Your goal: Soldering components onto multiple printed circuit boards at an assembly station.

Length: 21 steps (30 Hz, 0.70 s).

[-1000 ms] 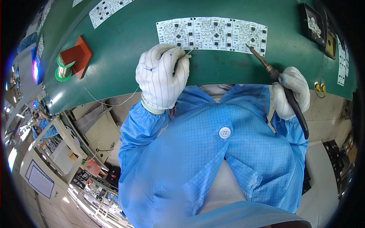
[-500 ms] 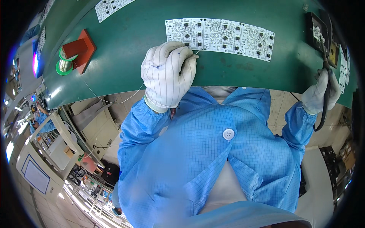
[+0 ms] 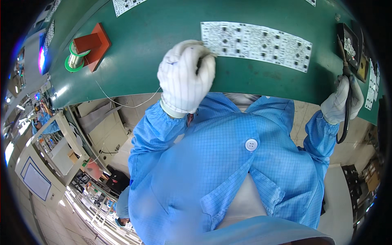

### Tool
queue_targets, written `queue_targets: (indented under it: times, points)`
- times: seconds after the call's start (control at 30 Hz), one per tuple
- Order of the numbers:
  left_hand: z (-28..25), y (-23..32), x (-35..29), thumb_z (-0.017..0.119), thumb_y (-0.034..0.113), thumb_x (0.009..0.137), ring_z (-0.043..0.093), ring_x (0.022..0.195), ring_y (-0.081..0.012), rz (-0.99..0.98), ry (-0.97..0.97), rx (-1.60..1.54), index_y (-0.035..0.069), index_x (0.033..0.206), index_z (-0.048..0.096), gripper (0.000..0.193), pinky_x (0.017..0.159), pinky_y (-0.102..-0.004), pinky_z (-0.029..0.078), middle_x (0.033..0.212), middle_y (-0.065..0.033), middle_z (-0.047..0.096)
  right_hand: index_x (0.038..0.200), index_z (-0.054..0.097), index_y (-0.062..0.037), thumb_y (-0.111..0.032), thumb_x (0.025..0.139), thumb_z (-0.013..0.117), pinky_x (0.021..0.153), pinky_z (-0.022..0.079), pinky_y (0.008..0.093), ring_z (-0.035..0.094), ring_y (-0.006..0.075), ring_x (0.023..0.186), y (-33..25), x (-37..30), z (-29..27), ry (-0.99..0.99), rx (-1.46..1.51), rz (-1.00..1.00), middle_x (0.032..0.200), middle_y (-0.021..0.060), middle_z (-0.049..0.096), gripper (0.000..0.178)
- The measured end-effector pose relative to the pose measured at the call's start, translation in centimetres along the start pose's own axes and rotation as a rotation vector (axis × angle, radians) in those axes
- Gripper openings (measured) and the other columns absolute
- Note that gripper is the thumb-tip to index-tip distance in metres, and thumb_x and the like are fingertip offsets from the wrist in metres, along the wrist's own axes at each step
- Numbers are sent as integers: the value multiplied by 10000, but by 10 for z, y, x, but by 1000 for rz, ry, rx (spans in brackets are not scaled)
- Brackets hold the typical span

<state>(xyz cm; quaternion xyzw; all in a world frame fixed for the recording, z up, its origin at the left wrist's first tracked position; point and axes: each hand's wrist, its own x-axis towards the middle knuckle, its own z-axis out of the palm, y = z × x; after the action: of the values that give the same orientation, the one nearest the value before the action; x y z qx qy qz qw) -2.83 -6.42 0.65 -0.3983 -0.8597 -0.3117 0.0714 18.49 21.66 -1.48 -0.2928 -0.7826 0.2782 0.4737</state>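
Observation:
A white panel of joined circuit boards with small black chips lies on the green bench; it looks slightly blurred. At its left end is my left hand in a white striped glove, fingers curled, fingertips at the panel's lower left corner. Thin solder wire runs from a green-rimmed spool on a red-brown stand into this hand; its tip is not visible. At far right, my gloved right hand grips a soldering iron with a dark cable, its tip end over a black tray.
The tray holds small pale pieces. Beside it sits a yellowish sponge box, and more white boards lie at the right edge. Another board shows at the top left. The bench's near edge runs before my body.
The view has shifted slightly. The board panel has slid right relative to my left hand, and the wire tip at my fingers no longer shows. The soldering iron now stands more upright.

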Motion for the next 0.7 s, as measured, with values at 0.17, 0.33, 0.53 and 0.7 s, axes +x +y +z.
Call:
queue_targets:
  times: [0.17,0.33,0.53,0.7]
  points:
    - [3,6,-4,712,78,722,625,761,-249,116,-18,-35,103,824,627,135,671,-355,504,888,-54,665,1072,595,-4,-45,875,668,673,564,282,682,186,748,3,1,-1,7,-23,-30,872,165,689,214]
    - [-3,2,-8,713,87,720,608,733,-247,97,-43,12,100,820,626,133,656,-357,495,871,-45,656,1089,597,-9,-32,880,659,692,569,290,683,188,776,4,2,-3,-46,0,-35,901,173,686,219]
    - [-7,3,-11,710,87,729,611,722,-248,25,-118,-33,102,821,628,124,653,-355,496,867,-41,646,1080,596,16,-46,900,643,701,589,292,697,206,812,6,2,-4,-65,-21,-67,944,175,687,197]
    - [-5,3,-12,704,96,788,626,732,-271,-72,-64,-88,81,844,631,93,614,-361,502,878,-72,647,1103,588,49,-50,924,609,714,601,293,707,229,855,-7,3,5,-70,23,-53,973,181,688,206]
